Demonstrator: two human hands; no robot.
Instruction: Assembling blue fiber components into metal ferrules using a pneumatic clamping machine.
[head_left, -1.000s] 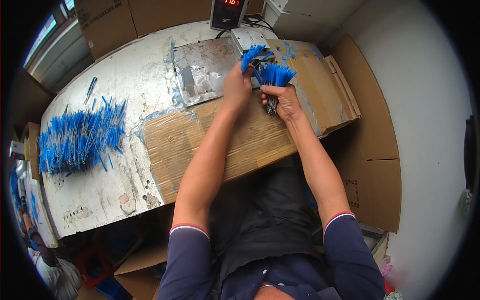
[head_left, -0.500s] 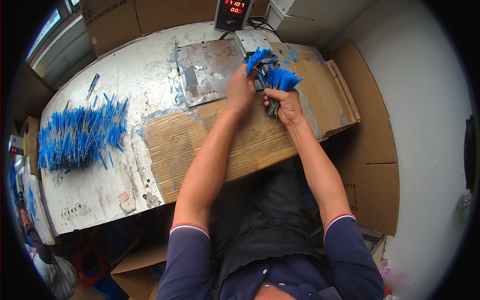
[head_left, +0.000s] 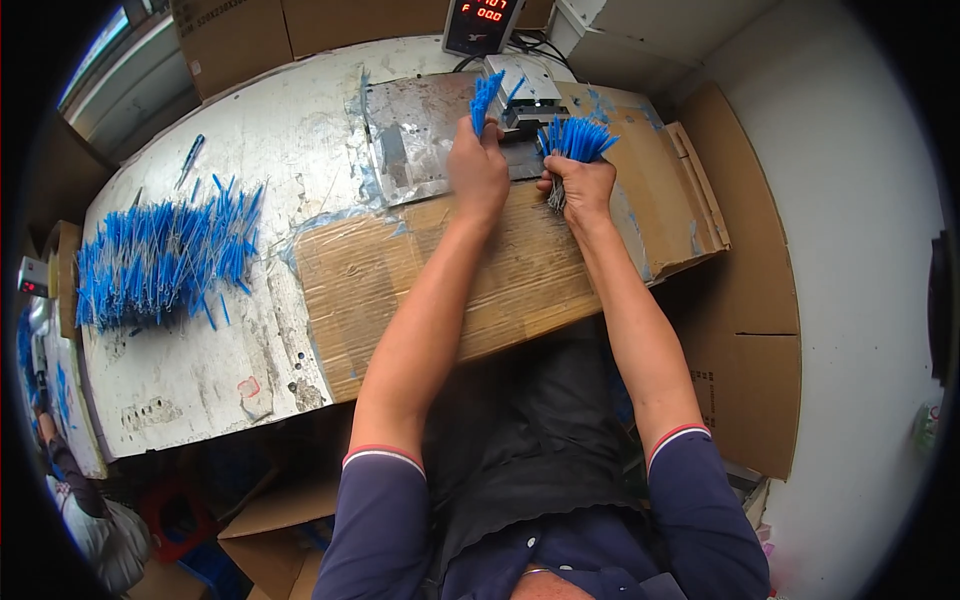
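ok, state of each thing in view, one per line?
Left hand: closed on a small bunch of blue-tipped wires, at the small metal machine.
Right hand: gripping a thick wire bundle, tips up.
Wire pile: lying loose on the table.
Red-digit display: lit.
Cardboard sheet: flat under the forearms.

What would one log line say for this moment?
left hand: holds few blue-tipped wires at small metal machine | right hand: grips wire bundle | large wire pile on table's left
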